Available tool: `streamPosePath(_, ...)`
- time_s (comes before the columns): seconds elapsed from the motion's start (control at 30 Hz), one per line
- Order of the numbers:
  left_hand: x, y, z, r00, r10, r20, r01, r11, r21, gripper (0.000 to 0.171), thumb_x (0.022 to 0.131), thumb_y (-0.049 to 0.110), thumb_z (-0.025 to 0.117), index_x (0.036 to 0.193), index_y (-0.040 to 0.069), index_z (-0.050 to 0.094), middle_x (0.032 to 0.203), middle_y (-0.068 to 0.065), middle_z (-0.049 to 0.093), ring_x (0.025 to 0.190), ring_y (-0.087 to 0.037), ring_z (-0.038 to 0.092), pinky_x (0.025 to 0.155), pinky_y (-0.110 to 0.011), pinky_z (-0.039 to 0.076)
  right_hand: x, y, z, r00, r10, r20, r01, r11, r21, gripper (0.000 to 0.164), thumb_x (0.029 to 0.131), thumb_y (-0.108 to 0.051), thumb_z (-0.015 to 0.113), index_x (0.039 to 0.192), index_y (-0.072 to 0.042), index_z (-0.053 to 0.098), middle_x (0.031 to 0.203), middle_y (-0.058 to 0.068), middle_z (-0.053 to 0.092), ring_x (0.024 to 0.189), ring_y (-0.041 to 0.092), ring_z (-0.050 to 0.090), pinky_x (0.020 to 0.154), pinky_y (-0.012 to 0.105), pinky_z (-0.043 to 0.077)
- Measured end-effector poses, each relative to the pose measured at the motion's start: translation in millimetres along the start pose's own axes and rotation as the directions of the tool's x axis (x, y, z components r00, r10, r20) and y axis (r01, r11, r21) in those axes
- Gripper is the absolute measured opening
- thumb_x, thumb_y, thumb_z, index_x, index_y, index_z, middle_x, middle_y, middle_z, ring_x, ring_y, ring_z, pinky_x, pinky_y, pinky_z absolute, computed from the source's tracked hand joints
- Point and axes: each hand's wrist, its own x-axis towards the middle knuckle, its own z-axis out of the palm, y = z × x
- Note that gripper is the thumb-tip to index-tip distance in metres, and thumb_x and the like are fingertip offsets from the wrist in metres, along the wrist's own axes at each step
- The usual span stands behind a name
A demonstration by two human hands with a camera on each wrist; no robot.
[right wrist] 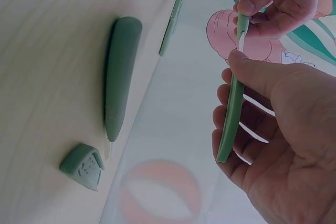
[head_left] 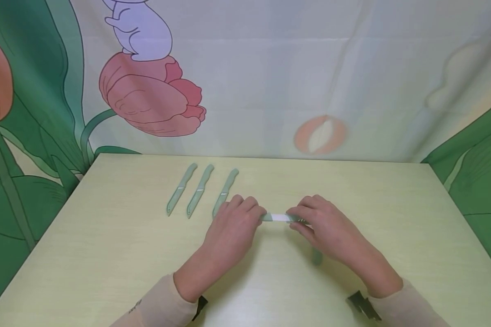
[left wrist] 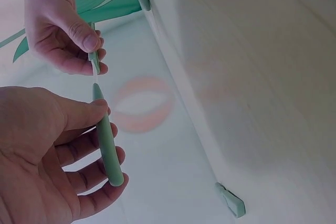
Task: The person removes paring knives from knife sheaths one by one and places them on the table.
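A small knife with a pale green handle and a white blade [head_left: 279, 217] spans the space between the hands, held above the table. My left hand [head_left: 236, 225] grips its handle [left wrist: 109, 150] between thumb and fingers. At the blade's other end, my right hand [head_left: 331, 227] holds the green sheath [right wrist: 231, 119], thumb on one side and fingers along the other. A short stretch of bare blade shows between handle and sheath. Partly hidden under the right hand in the head view, another green knife handle [head_left: 317, 256] lies on the table.
Three sheathed green knives [head_left: 182, 188] lie slanted side by side at the table's back left; the left hand overlaps the nearest one's tip. A green slotted sheath piece [right wrist: 84, 167] shows beside the lying handle. A printed curtain [head_left: 249, 81] hangs behind the table [head_left: 118, 236].
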Motion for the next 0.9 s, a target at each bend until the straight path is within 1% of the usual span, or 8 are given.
streamPosePath(0.33, -0.4, 0.3, -0.2, 1.0, -0.01, 0.023, 0.01, 1.0, 0.005, 0.019, 0.085, 0.019, 0.074, 0.103, 0.016, 0.071, 0.088, 0.004, 0.055, 0.075, -0.016, 0.041, 0.061, -0.026, 0.035, -0.4, 0.3, 0.6, 1.0, 0.01, -0.01, -0.01, 1.0, -0.002, 0.022, 0.083, -0.021, 0.077, 0.104, -0.017, 0.072, 0.093, -0.008, 0.063, 0.081, 0.009, 0.049, 0.07, 0.024, 0.046)
streamPosePath(0.57, -0.9, 0.1, -0.7, 1.0, -0.018, 0.01, 0.018, 1.0, -0.006, 0.02, 0.084, 0.017, 0.075, 0.103, 0.017, 0.071, 0.088, 0.005, 0.055, 0.075, -0.016, 0.041, 0.061, -0.026, 0.035, -1.3, 0.4, 0.2, 1.0, 0.008, -0.022, -0.008, 1.0, -0.01, 0.023, 0.081, -0.021, 0.078, 0.104, -0.017, 0.072, 0.092, -0.009, 0.062, 0.08, 0.009, 0.049, 0.069, 0.023, 0.046)
streamPosePath(0.9, -0.5, -0.1, -1.0, 1.0, -0.022, -0.001, 0.022, 1.0, -0.012, 0.019, 0.084, 0.017, 0.075, 0.102, 0.017, 0.071, 0.087, 0.005, 0.055, 0.075, -0.017, 0.042, 0.06, -0.026, 0.034, -1.1, 0.9, -1.6, 1.0, 0.013, -0.008, -0.013, 1.0, -0.008, 0.022, 0.082, -0.021, 0.077, 0.104, -0.018, 0.072, 0.093, -0.009, 0.062, 0.08, 0.009, 0.049, 0.069, 0.023, 0.045)
